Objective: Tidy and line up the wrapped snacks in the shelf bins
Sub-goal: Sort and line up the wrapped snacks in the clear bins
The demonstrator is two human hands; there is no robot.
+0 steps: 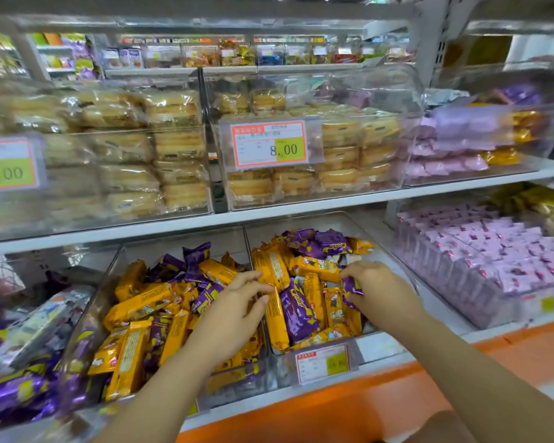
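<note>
Sorting under way in the right bin [279, 369] — right hand [378, 286] pinches a purple packet [352, 290]; left hand [237, 302] fingers near-straight against a yellow packet [271, 270]. Next, likely: stand both in line.

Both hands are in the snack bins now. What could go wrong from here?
The right hand pinches a purple snack only with fingertips; it might slip. The left hand reaches across the divider, so its forearm could knock the loose orange packs below further askew.
</note>
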